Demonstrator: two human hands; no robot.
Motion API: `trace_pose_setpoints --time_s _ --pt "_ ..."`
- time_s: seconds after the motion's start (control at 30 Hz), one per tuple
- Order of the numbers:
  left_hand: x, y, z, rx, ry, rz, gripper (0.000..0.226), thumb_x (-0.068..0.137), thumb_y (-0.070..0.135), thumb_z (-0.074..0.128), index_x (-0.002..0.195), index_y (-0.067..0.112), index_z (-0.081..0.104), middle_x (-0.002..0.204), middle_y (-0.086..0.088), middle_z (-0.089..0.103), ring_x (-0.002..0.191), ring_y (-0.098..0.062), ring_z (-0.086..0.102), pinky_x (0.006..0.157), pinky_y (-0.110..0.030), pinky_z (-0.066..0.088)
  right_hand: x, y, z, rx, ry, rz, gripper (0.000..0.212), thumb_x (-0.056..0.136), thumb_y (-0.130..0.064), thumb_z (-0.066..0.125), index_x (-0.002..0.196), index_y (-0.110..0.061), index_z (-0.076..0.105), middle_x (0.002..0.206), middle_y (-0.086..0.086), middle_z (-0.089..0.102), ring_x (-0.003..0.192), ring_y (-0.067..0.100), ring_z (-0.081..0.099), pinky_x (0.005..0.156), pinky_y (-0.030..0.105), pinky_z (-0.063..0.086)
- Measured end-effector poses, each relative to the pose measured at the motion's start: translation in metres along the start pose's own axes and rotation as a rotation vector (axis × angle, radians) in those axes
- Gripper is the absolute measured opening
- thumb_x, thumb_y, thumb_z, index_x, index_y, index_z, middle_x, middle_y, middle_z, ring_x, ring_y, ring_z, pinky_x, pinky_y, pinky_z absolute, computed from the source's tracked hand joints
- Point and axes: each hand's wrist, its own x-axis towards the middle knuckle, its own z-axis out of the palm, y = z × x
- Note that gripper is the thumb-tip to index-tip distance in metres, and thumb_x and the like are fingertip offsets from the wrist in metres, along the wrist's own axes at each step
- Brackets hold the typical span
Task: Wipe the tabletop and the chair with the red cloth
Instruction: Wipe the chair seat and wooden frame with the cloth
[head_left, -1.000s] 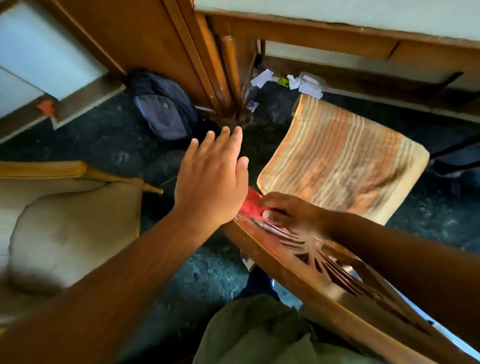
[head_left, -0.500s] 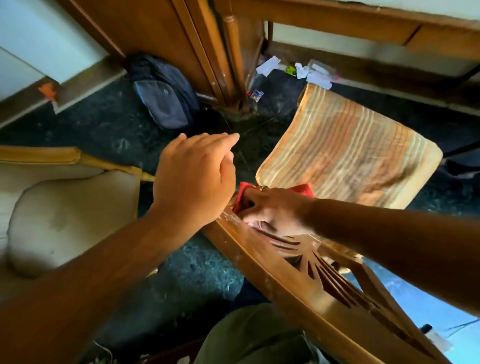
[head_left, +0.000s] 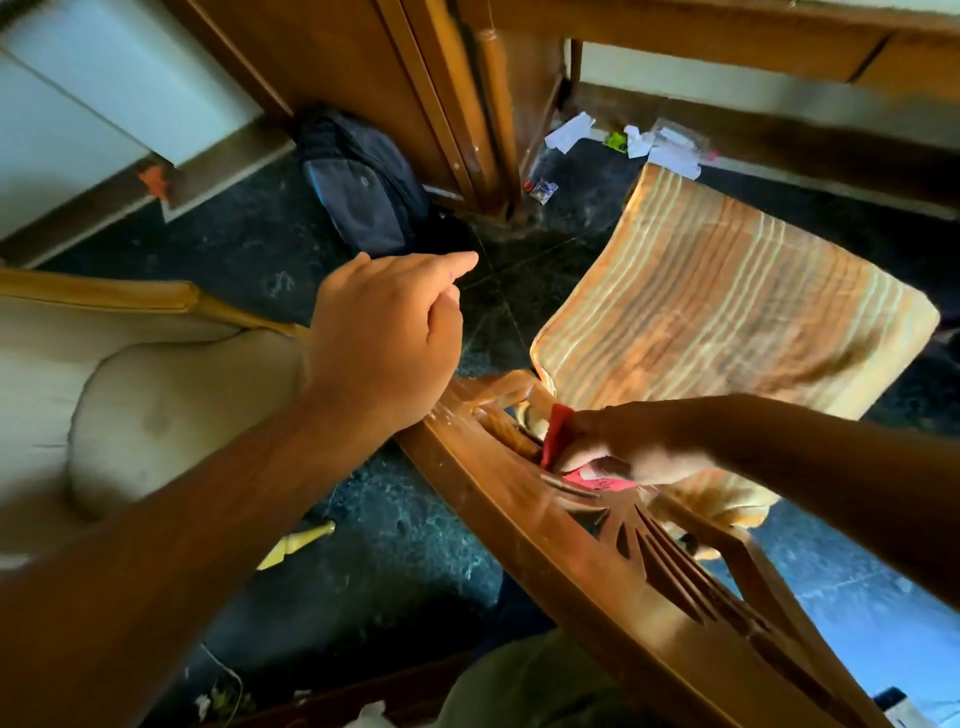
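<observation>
A wooden chair with a carved backrest (head_left: 613, 566) and a striped orange seat cushion (head_left: 727, 306) stands in front of me. My right hand (head_left: 639, 447) presses the red cloth (head_left: 558, 434) against the inner side of the backrest, near its left end. Most of the cloth is hidden under the fingers. My left hand (head_left: 384, 332) hovers at the top left corner of the backrest with its fingers loosely curled, holding nothing. The table shows only as a wooden leg (head_left: 498, 114) and frame at the top.
A beige padded armchair (head_left: 145, 395) sits at the left. A dark backpack (head_left: 363, 182) leans by the table leg. Paper scraps (head_left: 660, 143) litter the dark floor under the table. A yellow object (head_left: 293, 543) lies on the floor below my left forearm.
My right hand has slid the red cloth from the backrest's top left corner rightward and down onto its inner face. My left hand's fingers have curled from flat and spread.
</observation>
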Motion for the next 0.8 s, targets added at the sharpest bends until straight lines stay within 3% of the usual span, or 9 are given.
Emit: trace_pose_setpoints --time_s 0.13,0.2,0.27,0.37,0.5,0.57,0.63,0.7,0.8 --pt "-0.001 -0.002 0.002 -0.035 0.018 -0.021 0.038 0.099 0.018 0.043 0.130 0.021 0.064 0.126 0.003 0.068 0.112 -0.013 0.063 0.109 -0.041 0.035 -0.037 0.033 -0.035 0.178 0.193 0.177 0.029 0.100 -0.038 0.042 0.118 -0.026 0.060 0.106 -0.008 0.061 0.101 0.016 0.061 0.087 0.033 0.050" --pt "-0.001 -0.001 0.001 -0.046 0.023 -0.031 0.038 0.099 0.018 0.043 0.132 0.021 0.062 0.127 0.004 0.067 0.114 -0.013 0.062 0.110 -0.042 0.034 -0.056 0.040 -0.058 0.555 0.395 0.173 0.029 0.098 -0.039 0.045 0.115 -0.024 0.062 0.096 0.007 0.070 0.086 0.024 0.069 0.078 0.041 0.059" --pt "0.000 0.000 0.001 -0.067 0.019 -0.045 0.039 0.099 0.019 0.044 0.134 0.021 0.060 0.130 0.004 0.066 0.118 -0.013 0.060 0.112 -0.044 0.033 -0.053 0.026 -0.071 0.909 0.557 0.026 0.026 0.095 -0.036 0.051 0.113 -0.022 0.064 0.090 0.004 0.073 0.076 0.020 0.071 0.070 0.031 0.059" --pt "-0.001 0.000 0.000 -0.103 0.026 -0.079 0.041 0.099 0.019 0.042 0.138 0.021 0.056 0.132 0.004 0.064 0.123 -0.013 0.058 0.115 -0.045 0.030 -0.012 -0.028 -0.066 0.911 0.534 -0.157 0.021 0.101 -0.025 0.045 0.113 -0.017 0.060 0.089 -0.006 0.070 0.079 0.010 0.067 0.069 0.022 0.053" --pt "-0.004 0.001 0.001 -0.170 0.083 -0.128 0.046 0.100 0.023 0.035 0.144 0.020 0.048 0.135 0.005 0.061 0.126 -0.012 0.054 0.119 -0.045 0.024 0.044 -0.079 -0.021 0.975 0.547 -0.245 0.035 0.102 -0.032 0.042 0.132 -0.021 0.054 0.110 0.001 0.068 0.102 0.019 0.066 0.086 0.035 0.054" --pt "-0.004 0.002 0.000 -0.191 0.099 -0.132 0.047 0.100 0.024 0.034 0.145 0.018 0.046 0.138 0.003 0.059 0.127 -0.012 0.053 0.119 -0.043 0.025 0.059 -0.073 -0.002 0.943 0.644 -0.262 0.033 0.102 -0.037 0.040 0.129 -0.026 0.056 0.106 -0.017 0.067 0.099 0.004 0.064 0.082 0.019 0.050" --pt "-0.003 0.001 0.001 -0.213 0.103 -0.115 0.047 0.101 0.024 0.034 0.146 0.018 0.045 0.139 0.004 0.058 0.127 -0.013 0.054 0.116 -0.048 0.029 0.080 -0.047 0.005 0.903 0.696 -0.195 0.032 0.102 -0.042 0.040 0.124 -0.028 0.058 0.103 -0.021 0.066 0.096 -0.001 0.063 0.080 0.014 0.047" --pt "-0.002 -0.001 0.005 -0.247 0.102 -0.098 0.046 0.101 0.025 0.034 0.146 0.020 0.044 0.138 0.008 0.057 0.125 -0.011 0.054 0.110 -0.052 0.037 0.110 -0.009 0.009 0.949 0.666 -0.056 0.037 0.101 -0.042 0.042 0.126 -0.019 0.058 0.106 -0.003 0.070 0.098 0.014 0.067 0.084 0.027 0.052" --pt "-0.004 -0.007 0.010 -0.293 0.103 -0.099 0.046 0.102 0.031 0.032 0.147 0.027 0.041 0.139 0.015 0.053 0.109 -0.008 0.058 0.102 -0.057 0.043 0.158 0.054 0.015 0.927 0.605 0.159 0.021 0.104 -0.028 0.039 0.103 -0.017 0.058 0.080 0.006 0.061 0.072 0.018 0.059 0.069 0.026 0.047"
